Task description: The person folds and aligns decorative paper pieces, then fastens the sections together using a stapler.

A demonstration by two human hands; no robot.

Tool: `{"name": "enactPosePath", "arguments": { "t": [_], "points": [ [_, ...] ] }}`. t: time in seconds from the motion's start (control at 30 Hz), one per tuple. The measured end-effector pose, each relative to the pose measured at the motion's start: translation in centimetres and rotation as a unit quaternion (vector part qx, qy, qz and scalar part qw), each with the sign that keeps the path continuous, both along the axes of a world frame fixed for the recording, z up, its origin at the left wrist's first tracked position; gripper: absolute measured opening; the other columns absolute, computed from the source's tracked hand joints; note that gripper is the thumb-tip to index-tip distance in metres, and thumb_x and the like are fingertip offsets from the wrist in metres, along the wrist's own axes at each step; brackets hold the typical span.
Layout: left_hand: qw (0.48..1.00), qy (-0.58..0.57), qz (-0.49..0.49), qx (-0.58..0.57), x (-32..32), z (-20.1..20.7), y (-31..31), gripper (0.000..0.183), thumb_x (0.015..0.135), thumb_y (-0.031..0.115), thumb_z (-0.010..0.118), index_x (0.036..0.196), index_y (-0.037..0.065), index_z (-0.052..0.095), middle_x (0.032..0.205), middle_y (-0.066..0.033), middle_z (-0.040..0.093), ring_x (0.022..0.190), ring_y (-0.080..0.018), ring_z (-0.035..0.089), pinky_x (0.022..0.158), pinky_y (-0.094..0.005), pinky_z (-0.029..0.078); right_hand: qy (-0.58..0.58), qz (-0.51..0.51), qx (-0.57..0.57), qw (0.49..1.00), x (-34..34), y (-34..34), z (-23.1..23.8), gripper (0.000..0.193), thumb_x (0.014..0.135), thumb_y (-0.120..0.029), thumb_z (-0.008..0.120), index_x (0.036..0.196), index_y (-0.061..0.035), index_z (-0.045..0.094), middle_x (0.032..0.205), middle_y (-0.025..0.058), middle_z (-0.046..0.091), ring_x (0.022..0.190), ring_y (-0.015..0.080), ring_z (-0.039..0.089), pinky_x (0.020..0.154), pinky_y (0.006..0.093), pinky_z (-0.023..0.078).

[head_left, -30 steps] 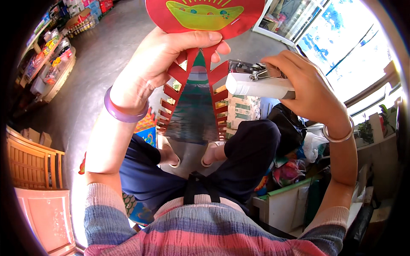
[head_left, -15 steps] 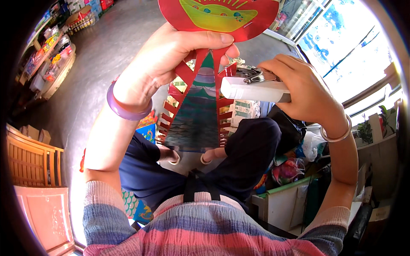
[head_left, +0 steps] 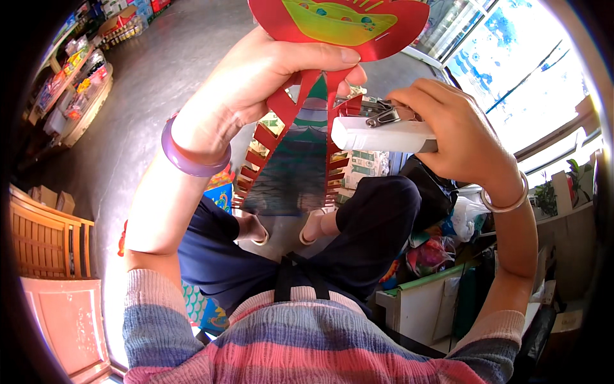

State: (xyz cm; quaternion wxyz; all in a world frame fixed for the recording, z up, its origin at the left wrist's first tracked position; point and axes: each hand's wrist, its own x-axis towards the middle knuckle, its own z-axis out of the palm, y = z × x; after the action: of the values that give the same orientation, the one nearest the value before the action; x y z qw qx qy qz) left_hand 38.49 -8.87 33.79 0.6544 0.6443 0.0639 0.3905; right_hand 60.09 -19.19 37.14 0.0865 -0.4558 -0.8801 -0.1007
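Observation:
My left hand (head_left: 275,77) is closed, thumb on top, around the narrow neck of a red paper decoration (head_left: 348,46). Its rounded red top carries a yellow-green bowl-shaped print. Below the grip a dark green patterned panel (head_left: 297,153) hangs down, with red, comb-like cut edges on both sides. In my right hand (head_left: 451,131), to the right of the panel, is a white block-shaped tool (head_left: 371,135) with a metal clip-like part on top. Its blunt end points left, close to the red cut edge; I cannot tell whether they touch. My right palm hides its rear end.
Shelves with packaged goods (head_left: 80,89) stand at the far left, a wooden cabinet (head_left: 61,307) at the near left. Bags (head_left: 470,217) and a green-edged box (head_left: 425,301) sit by my right leg. A bright window (head_left: 511,57) fills the far right.
My left hand has shifted slightly to the right and up with the paper decoration. The hanging panel's lower end has risen a little. My right hand and the white tool stay nearly in place.

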Motion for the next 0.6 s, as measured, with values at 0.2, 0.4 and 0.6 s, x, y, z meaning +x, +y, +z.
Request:
{"name": "enactPosePath", "arguments": {
  "t": [0.2, 0.4, 0.6],
  "points": [
    [1.000, 0.003, -0.006, -0.020, 0.15, 0.40, -0.37, 0.019, 0.077, 0.007, 0.063, 0.093, -0.004, 0.060, 0.077, -0.0111, 0.064, 0.067, -0.0150, 0.061, 0.061, -0.0246, 0.049, 0.022, 0.037, 0.005, 0.999, -0.01, 0.02, -0.15, 0.047, 0.051, 0.001, 0.062, 0.097, 0.0007, 0.053, 0.074, 0.0097, 0.048, 0.065, 0.0275, 0.049, 0.059, 0.0333, 0.040],
    [1.000, 0.013, -0.003, -0.014, 0.32, 0.37, -0.47, 0.018, 0.079, 0.007, 0.061, 0.094, -0.004, 0.059, 0.080, -0.0118, 0.065, 0.067, -0.0163, 0.061, 0.064, -0.0268, 0.050, 0.027, 0.032, -0.006, 0.999, 0.11, -0.01, -0.54, 0.045, 0.051, 0.001, 0.062, 0.096, 0.0010, 0.053, 0.073, 0.0096, 0.048, 0.064, 0.0273, 0.049, 0.058, 0.0328, 0.039],
    [1.000, 0.010, 0.003, 0.003, 0.41, 0.47, -0.50, 0.017, 0.079, 0.008, 0.061, 0.092, -0.003, 0.060, 0.079, -0.0115, 0.064, 0.067, -0.0159, 0.061, 0.063, -0.0261, 0.049, 0.025, 0.029, 0.018, 0.999, 0.23, -0.05, -0.65, 0.039, 0.052, 0.001, 0.061, 0.090, -0.0002, 0.053, 0.072, 0.0089, 0.049, 0.064, 0.0274, 0.049, 0.058, 0.0332, 0.039]
  ]
}}
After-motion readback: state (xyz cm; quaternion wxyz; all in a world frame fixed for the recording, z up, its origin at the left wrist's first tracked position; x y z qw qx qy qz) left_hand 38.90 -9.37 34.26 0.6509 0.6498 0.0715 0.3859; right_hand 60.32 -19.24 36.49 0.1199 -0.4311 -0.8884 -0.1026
